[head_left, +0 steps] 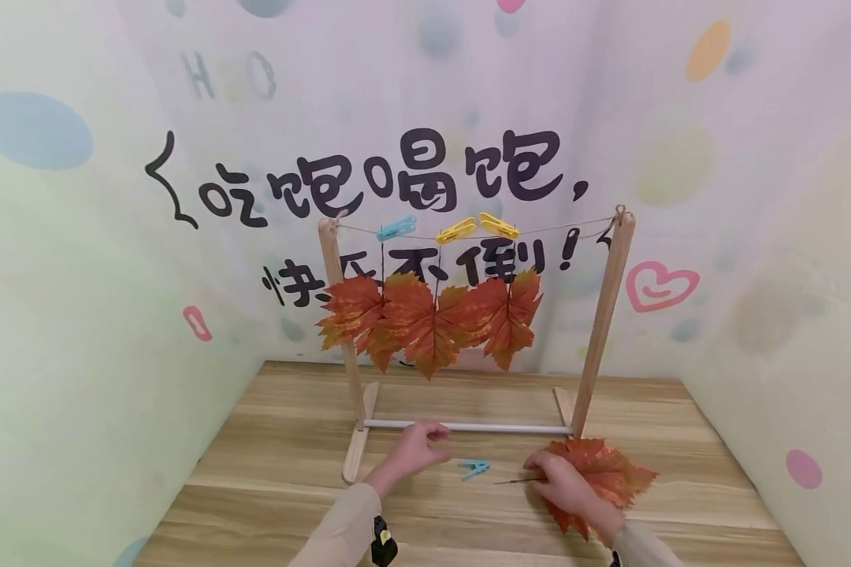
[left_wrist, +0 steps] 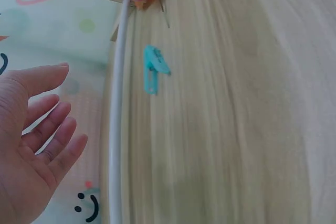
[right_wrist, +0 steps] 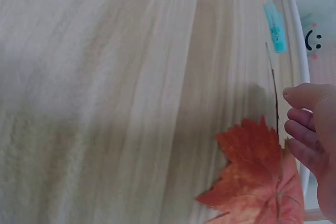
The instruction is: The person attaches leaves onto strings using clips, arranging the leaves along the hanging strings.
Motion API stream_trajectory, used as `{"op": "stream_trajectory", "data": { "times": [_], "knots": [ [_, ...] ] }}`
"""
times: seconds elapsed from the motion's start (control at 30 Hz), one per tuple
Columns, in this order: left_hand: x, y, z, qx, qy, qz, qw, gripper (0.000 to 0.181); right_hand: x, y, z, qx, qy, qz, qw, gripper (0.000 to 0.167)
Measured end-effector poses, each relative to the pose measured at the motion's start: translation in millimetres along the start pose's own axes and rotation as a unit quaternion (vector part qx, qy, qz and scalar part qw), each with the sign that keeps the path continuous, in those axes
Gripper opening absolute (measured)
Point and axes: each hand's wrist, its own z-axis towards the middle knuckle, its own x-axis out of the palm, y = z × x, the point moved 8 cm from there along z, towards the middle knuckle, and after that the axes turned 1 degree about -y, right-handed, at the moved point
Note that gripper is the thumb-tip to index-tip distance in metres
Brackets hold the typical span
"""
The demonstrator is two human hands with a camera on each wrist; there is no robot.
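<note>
My left hand (head_left: 417,449) hovers by the frame's white rod, its fingers loosely bent around nothing. Between both hands a blue clothespin (head_left: 474,469) lies on the table. At the right, my right hand (head_left: 563,484) is over an orange-red artificial maple leaf (head_left: 613,468) near its thin dark stem (right_wrist: 275,90). In the right wrist view, thumb and fingers stand apart beside the stem; whether they touch the leaf is unclear. Three similar maple leaves (head_left: 431,327) hang from a string (head_left: 567,227), held by one blue clothespin (head_left: 397,228) and two yellow clothespins (head_left: 457,230).
The string runs between two wooden posts (head_left: 605,315) on flat wooden feet (head_left: 354,455). A white rod (head_left: 496,428) joins the posts low above the wood-grain table (head_left: 269,472). Behind stands a pale wall covering (head_left: 752,157) with printed lettering and coloured spots.
</note>
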Motion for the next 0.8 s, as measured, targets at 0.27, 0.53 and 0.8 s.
{"op": "stream_trajectory", "data": {
  "times": [0.27,0.53,0.8],
  "knots": [
    [4.5,5.5,-6.3,-0.037,0.001,0.012,0.9992,0.032,7.1,0.1,-3.1,-0.015,-0.018,-0.033,0.9992,0.018],
    [11.2,9.4,-10.2,-0.026,0.001,-0.007,0.9996,0.032,10.2,-1.9,-4.2,-0.022,-0.022,-0.074,0.9968,0.02],
    [22.0,17.6,-13.6,-0.041,0.018,-0.029,0.9986,0.038,-5.2,4.1,-0.1,-0.012,-0.016,-0.028,0.9994,0.019]
  ]
}}
